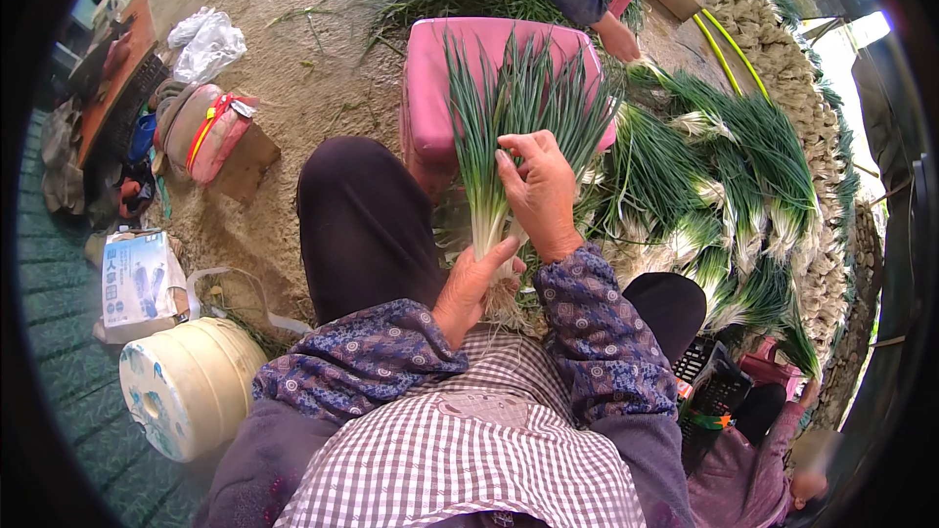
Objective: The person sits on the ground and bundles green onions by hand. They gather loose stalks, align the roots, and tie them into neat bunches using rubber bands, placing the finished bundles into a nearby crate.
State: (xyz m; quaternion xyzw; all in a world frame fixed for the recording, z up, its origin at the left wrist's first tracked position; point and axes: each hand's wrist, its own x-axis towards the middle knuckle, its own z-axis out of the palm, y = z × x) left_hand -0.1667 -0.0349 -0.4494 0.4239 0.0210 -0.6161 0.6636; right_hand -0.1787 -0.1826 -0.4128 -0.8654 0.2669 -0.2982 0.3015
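Note:
My left hand (469, 290) is wrapped around the pale stems of a bunch of scallions (484, 213), just above the stringy roots. The green leaves fan upward over a pink plastic stool (433, 103). My right hand (541, 187) is bent over the leaves, thumb and forefinger close together at their surface. Whether a leaf is pinched between those fingertips, I cannot tell. The stool stands just beyond my knees, its top partly covered by the leaves.
Scallion bunches (660, 169) lie to the right, beside a long stacked row of them (821, 183). Another person's hand (618, 38) touches a bunch at the top. A second person (755, 469) sits lower right. Leftward are a tape roll (194, 389), a cardboard box (139, 279) and a cushion (209, 132).

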